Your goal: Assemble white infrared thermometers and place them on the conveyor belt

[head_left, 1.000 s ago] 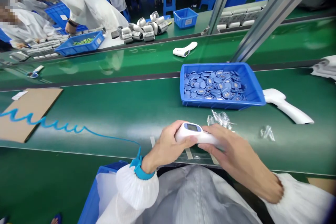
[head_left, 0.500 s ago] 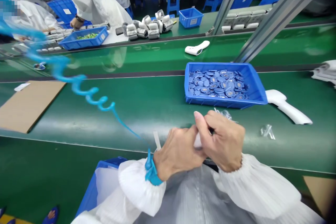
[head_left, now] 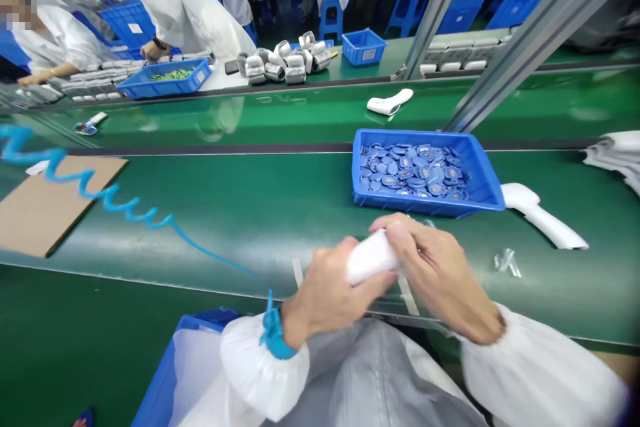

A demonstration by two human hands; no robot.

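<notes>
A white plastic housing [head_left: 370, 257], smooth and rounded, is held between both hands above the green bench. My left hand [head_left: 327, 288] wraps round its near left side, fingers closed and a blue wrist strap [head_left: 276, 330] on the wrist. At the far right end, my right hand [head_left: 443, 273] grips it with thumb and fingers, partly hiding that end. Just beyond the hands stands a blue bin [head_left: 483, 170] filled with small blue oval parts [head_left: 415, 170]. A curved white handle-shaped shell [head_left: 545, 213] lies right of the bin.
A coiled blue cord [head_left: 125, 205] stretches across the left side to the wrist strap. Small clear plastic pieces [head_left: 507, 263] lie at right. Cardboard [head_left: 55, 203] rests at left. On the green belt is a white thermometer-like device [head_left: 390, 103]; metal posts [head_left: 525, 40] rise behind. Co-workers sit across.
My hands have turned the white housing so more of it shows. The right hand has shifted right, opening its wrist away from the left. The cord has swung lower and left.
</notes>
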